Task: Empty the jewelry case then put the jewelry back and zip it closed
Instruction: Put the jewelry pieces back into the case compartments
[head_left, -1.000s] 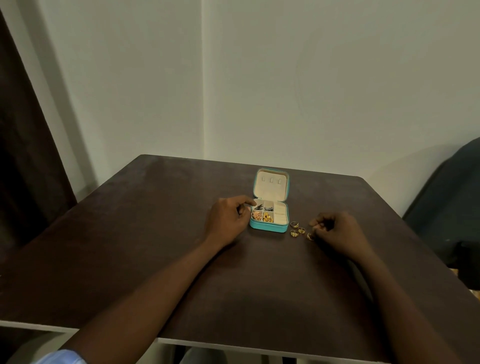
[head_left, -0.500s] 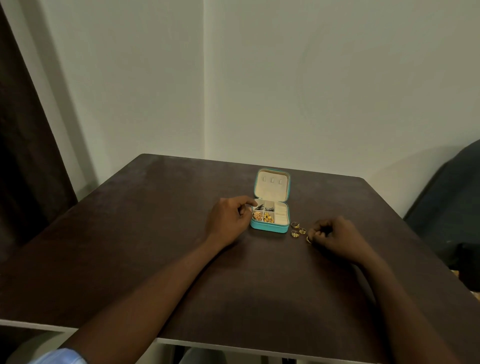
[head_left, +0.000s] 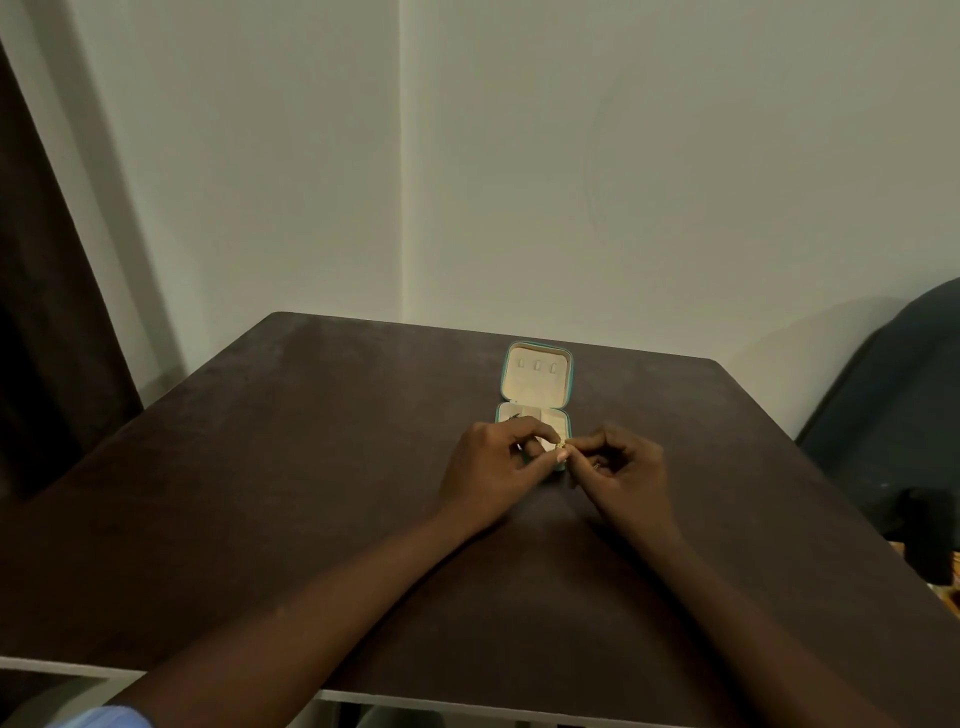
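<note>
While the teal jewelry case (head_left: 535, 384) lies open near the table's (head_left: 311, 467) far edge, your left hand (head_left: 493, 467) and right hand (head_left: 621, 470) both pinch one small gold piece (head_left: 560, 445) over its front edge. You've got bare tabletop left and near; dark chair (head_left: 893, 415) beyond the right edge.

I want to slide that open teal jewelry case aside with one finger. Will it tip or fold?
The jewelry case lies opened flat on the table, lid laid back, so tipping seems unlikely. It looks small and probably light, so it should slide easily. The lid may swing at its hinge if pushed there; push the base, where the left hand and right hand meet.
</note>
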